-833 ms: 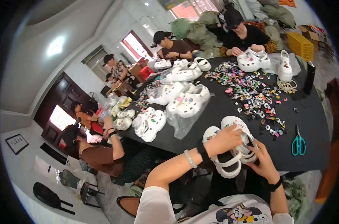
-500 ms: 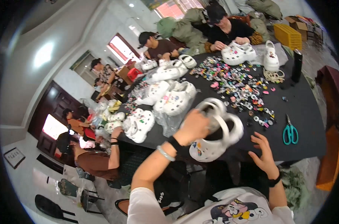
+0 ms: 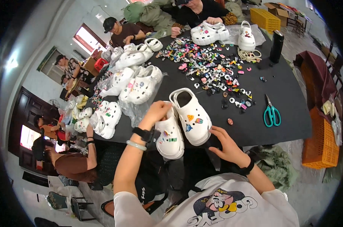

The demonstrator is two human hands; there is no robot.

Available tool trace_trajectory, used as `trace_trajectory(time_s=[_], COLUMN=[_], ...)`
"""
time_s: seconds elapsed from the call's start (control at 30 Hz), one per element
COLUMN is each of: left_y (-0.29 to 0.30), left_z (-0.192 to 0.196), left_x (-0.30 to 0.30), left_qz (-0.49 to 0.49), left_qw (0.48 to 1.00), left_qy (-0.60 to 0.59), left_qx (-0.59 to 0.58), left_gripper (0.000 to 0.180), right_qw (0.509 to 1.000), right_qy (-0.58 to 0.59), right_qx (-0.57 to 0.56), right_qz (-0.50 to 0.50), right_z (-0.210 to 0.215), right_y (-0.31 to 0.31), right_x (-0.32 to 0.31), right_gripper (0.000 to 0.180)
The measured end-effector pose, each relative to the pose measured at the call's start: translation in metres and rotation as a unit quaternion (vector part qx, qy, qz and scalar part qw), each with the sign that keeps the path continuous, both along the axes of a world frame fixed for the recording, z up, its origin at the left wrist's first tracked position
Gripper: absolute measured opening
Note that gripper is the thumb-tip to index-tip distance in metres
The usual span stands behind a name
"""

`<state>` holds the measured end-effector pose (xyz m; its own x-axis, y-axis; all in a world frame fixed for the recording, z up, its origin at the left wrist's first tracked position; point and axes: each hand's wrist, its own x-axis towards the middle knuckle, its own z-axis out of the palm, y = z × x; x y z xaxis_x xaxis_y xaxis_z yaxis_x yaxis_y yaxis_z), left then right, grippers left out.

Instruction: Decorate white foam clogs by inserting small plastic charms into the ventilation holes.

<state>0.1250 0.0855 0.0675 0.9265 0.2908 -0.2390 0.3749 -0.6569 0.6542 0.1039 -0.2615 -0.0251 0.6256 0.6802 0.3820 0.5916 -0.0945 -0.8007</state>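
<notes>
My left hand [image 3: 159,113] is closed on the rim of a white clog [image 3: 170,140], whose toe points toward me at the table's near edge. Small coloured charms sit on its upper. Against it stands a second white clog [image 3: 194,123], its toe also toward me, with orange, blue and multicoloured charms. My right hand [image 3: 230,150] is open beside this second clog's toe, fingertips at its side; whether they press on it I cannot tell. Past the clogs, a wide heap of loose shoe charms [image 3: 207,62] covers the middle of the black table [image 3: 288,113].
Teal-handled scissors [image 3: 272,114] lie to the right. More white clogs [image 3: 141,87], some on plastic wrap, line the left side. A black bottle [image 3: 277,47] stands at the far right. Across the table a person [image 3: 205,13] sits behind another clog; other people work along the left.
The two clogs have swung round and come upright side by side, toes toward me. My right hand has come in next to the right clog. The whole view has shifted.
</notes>
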Motion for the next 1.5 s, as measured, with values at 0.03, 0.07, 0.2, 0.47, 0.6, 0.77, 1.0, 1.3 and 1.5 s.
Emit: trace_trajectory(time_s=[0.03, 0.07, 0.2, 0.47, 0.6, 0.77, 1.0, 1.3, 1.5], left_y=[0.002, 0.002, 0.017, -0.005, -0.043, -0.084, -0.11, -0.123, -0.103], left_z=[0.003, 0.005, 0.01, -0.042, -0.082, -0.101, -0.102, -0.099, -0.093], left_x=[-0.003, -0.011, -0.06, -0.165, -0.183, -0.166, -0.149, -0.158, -0.174], left_qz=[0.01, 0.008, 0.011, 0.092, 0.094, 0.14, 0.196, 0.185, 0.198], left_qw=[1.0, 0.999, 0.987, 0.967, 0.956, 0.951, 0.917, 0.911, 0.902], left_qy=[0.005, -0.025, -0.139, -0.184, -0.221, -0.275, -0.334, -0.338, -0.339], left_qx=[-0.025, -0.023, -0.078, -0.152, -0.17, -0.009, -0.1, -0.144, -0.179], left_gripper=[0.041, 0.04, 0.038, 0.105, 0.131, 0.129, 0.123, 0.122, 0.116], right_qw=[1.0, 1.0, 1.0, 0.998, 0.998, 0.99, 0.993, 0.992, 0.989], right_qy=[-0.002, 0.005, 0.022, -0.015, -0.007, -0.095, -0.014, -0.02, 0.005], right_qx=[0.0, 0.004, -0.017, -0.009, 0.003, -0.018, 0.064, 0.059, 0.089], right_qz=[0.004, 0.009, 0.007, -0.057, -0.062, -0.107, -0.098, -0.111, -0.12], right_z=[-0.001, -0.001, -0.001, -0.006, 0.001, -0.007, -0.009, 0.004, -0.006], right_y=[0.001, 0.002, 0.004, 0.023, 0.045, 0.073, 0.056, 0.0, 0.006], right_x=[0.001, 0.001, 0.003, 0.006, 0.006, 0.01, 0.024, 0.027, 0.02], right_gripper=[0.066, 0.066, 0.07, 0.108, 0.118, 0.115, 0.102, 0.093, 0.095])
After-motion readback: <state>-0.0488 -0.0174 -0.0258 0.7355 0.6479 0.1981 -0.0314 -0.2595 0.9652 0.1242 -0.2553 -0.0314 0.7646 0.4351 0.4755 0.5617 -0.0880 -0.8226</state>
